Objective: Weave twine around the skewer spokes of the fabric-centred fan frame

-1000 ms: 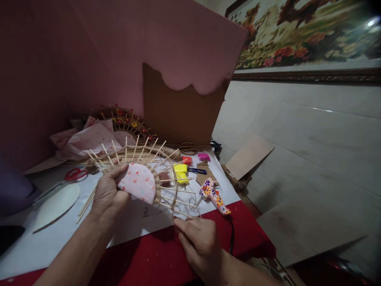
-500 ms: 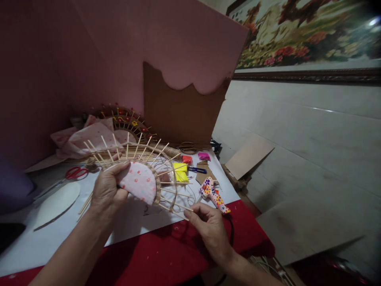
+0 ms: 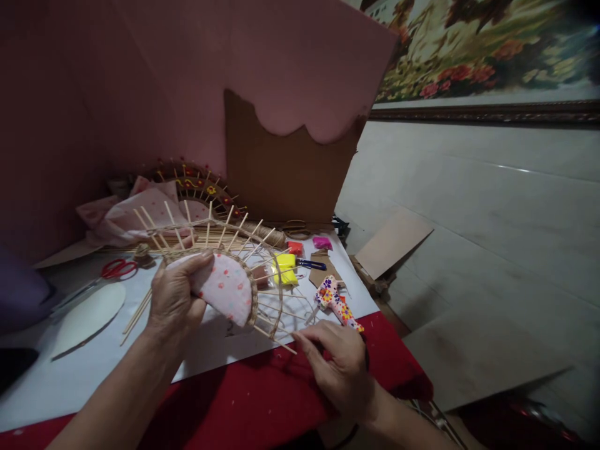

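Observation:
My left hand grips a half-round craft piece by its base, thumb on the front. Its centre is a white half-disc of cloth with small red flowers. Thin wooden sticks fan out from the rim, and brown twine runs across them in an outer arc. At the lower right end of the fan, my right hand is closed in a pinch at the tip of a stick. Whether twine is also between those fingers I cannot tell. Just beyond this hand lies a glue gun with a flower pattern.
Red scissors and a white oval board lie at left. Yellow packets, a blue cutter and a twine roll lie behind the piece. A decorated fan-shaped piece and brown cardboard stand at the back.
The craft piece has shifted slightly right and tilted a little in my left hand. My right hand has turned slightly and stays pinched at the lower stick ends.

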`<action>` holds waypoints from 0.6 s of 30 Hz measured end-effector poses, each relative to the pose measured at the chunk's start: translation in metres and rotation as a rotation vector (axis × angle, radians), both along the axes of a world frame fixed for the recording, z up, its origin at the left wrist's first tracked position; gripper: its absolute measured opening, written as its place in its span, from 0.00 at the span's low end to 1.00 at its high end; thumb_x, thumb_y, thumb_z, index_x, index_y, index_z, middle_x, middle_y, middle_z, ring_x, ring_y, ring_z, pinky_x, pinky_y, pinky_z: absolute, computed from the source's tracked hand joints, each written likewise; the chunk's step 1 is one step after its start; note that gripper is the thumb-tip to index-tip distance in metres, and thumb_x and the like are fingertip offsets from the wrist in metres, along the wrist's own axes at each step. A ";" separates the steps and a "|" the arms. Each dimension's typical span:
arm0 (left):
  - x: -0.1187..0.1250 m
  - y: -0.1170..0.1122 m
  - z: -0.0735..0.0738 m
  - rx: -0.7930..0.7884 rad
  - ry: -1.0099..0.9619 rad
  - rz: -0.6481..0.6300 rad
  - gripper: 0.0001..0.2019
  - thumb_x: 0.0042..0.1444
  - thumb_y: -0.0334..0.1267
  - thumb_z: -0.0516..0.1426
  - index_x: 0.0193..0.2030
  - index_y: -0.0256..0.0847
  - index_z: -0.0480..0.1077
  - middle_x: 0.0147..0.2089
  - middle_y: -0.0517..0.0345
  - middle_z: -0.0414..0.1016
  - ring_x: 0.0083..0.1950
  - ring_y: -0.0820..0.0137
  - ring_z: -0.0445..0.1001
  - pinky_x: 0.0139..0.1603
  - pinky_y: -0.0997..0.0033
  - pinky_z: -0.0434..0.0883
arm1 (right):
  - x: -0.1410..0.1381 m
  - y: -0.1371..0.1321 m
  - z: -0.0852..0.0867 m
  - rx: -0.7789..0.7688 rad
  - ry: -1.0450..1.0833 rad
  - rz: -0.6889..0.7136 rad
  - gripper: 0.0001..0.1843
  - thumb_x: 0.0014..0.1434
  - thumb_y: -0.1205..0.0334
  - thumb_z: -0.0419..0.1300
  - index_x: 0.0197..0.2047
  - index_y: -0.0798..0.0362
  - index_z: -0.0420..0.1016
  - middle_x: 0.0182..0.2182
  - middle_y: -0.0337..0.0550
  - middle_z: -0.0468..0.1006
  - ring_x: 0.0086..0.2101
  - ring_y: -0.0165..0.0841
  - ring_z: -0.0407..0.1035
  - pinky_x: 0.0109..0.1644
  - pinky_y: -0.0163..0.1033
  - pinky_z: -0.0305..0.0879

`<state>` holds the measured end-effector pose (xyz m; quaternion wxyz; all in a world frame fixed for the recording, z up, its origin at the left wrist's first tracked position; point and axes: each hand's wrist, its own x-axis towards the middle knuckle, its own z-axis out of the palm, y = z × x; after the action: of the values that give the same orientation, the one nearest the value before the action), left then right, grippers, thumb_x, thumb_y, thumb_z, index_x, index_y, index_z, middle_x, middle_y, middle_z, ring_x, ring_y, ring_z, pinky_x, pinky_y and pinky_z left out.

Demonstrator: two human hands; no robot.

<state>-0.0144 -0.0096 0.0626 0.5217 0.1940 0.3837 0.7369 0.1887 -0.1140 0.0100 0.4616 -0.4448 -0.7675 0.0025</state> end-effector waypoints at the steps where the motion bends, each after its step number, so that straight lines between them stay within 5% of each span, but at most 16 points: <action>1: 0.001 0.000 -0.001 -0.010 0.005 -0.023 0.11 0.34 0.20 0.61 0.26 0.36 0.69 0.23 0.65 0.71 0.24 0.77 0.69 0.25 0.79 0.69 | 0.002 0.003 0.005 0.005 -0.058 0.025 0.06 0.58 0.69 0.55 0.30 0.56 0.71 0.21 0.40 0.71 0.24 0.27 0.64 0.30 0.32 0.56; 8: 0.001 0.003 -0.003 -0.060 -0.029 -0.130 0.11 0.36 0.19 0.60 0.22 0.39 0.68 0.20 0.63 0.71 0.20 0.75 0.69 0.19 0.78 0.70 | -0.003 0.020 0.019 0.010 -0.352 -0.135 0.13 0.61 0.63 0.52 0.26 0.55 0.69 0.22 0.42 0.68 0.25 0.28 0.61 0.29 0.33 0.51; 13: 0.001 0.006 -0.004 -0.103 -0.077 -0.114 0.11 0.39 0.19 0.58 0.24 0.39 0.68 0.20 0.63 0.71 0.19 0.75 0.70 0.21 0.78 0.72 | -0.011 0.017 0.016 0.061 -0.334 -0.258 0.10 0.60 0.63 0.53 0.27 0.54 0.69 0.26 0.42 0.70 0.28 0.29 0.62 0.31 0.34 0.50; 18: -0.002 0.007 -0.003 -0.082 -0.085 -0.147 0.08 0.40 0.20 0.58 0.24 0.37 0.69 0.19 0.63 0.71 0.18 0.76 0.69 0.19 0.79 0.70 | -0.016 0.017 0.014 0.026 -0.216 -0.186 0.09 0.60 0.66 0.53 0.27 0.54 0.66 0.24 0.40 0.70 0.27 0.29 0.63 0.32 0.34 0.51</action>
<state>-0.0165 -0.0029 0.0594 0.5975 0.1687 0.3760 0.6879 0.1732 -0.0971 0.0237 0.3802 -0.5059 -0.7680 -0.0981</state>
